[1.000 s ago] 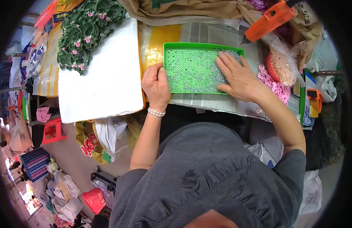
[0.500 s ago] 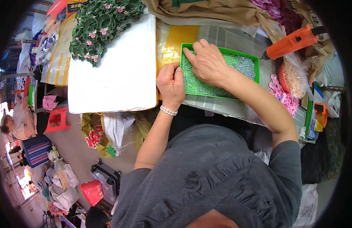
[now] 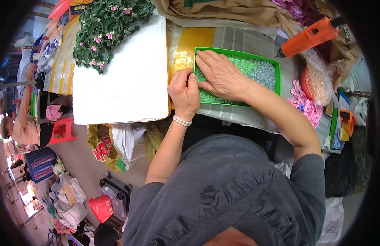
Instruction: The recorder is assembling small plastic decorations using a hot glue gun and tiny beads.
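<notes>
A shallow bright-green tray (image 3: 278, 80) holds a layer of tiny silvery metal pieces (image 3: 264, 70), too small to name surely. Inside its left half, my right hand (image 3: 220, 76) lies palm down with fingers stretched over the pieces. My left hand (image 3: 184, 92), with a pearl bracelet at the wrist, is closed against the tray's left rim, thumb by the edge. Whatever its curled fingers may hold is hidden. Left of it lies a white board (image 3: 128, 86). Dark-green moulded parts with small pink flowers (image 3: 97, 39) are heaped on the board's far side.
An orange power screwdriver (image 3: 309, 37) hangs beyond the tray at right. Near it are a red basket (image 3: 308, 84) and pink pieces (image 3: 303, 100). Brown sacking (image 3: 223, 14) covers the far edge. Another person (image 3: 24, 123) is at far left, near a red stool (image 3: 63, 130).
My right hand's fingers have gone from bent and poking to flat over the metal pieces. The screwdriver has swung slightly away and left. The other person's raised arm has come into view.
</notes>
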Motion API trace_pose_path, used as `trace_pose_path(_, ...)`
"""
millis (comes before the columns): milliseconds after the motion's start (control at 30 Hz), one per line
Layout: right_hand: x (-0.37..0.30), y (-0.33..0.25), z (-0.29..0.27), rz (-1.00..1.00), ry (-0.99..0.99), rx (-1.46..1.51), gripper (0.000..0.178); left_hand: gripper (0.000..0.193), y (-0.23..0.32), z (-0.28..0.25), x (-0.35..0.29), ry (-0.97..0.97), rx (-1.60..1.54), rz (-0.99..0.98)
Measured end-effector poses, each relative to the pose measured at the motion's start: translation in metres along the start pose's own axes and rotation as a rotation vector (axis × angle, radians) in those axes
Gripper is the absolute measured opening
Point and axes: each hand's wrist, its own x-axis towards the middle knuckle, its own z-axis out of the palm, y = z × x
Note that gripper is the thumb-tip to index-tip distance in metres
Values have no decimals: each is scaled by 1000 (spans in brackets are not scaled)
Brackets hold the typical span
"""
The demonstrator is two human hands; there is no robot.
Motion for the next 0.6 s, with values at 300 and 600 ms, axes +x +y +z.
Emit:
trace_pose_path(300, -31, 4, -14, 169, -230, -70, 72, 10, 2, 0, -2, -12, -1, -21)
trace_pose_path(600, -80, 13, -52, 301, -346, -214, 71, 14, -1, -3, -2, -46, -5, -20)
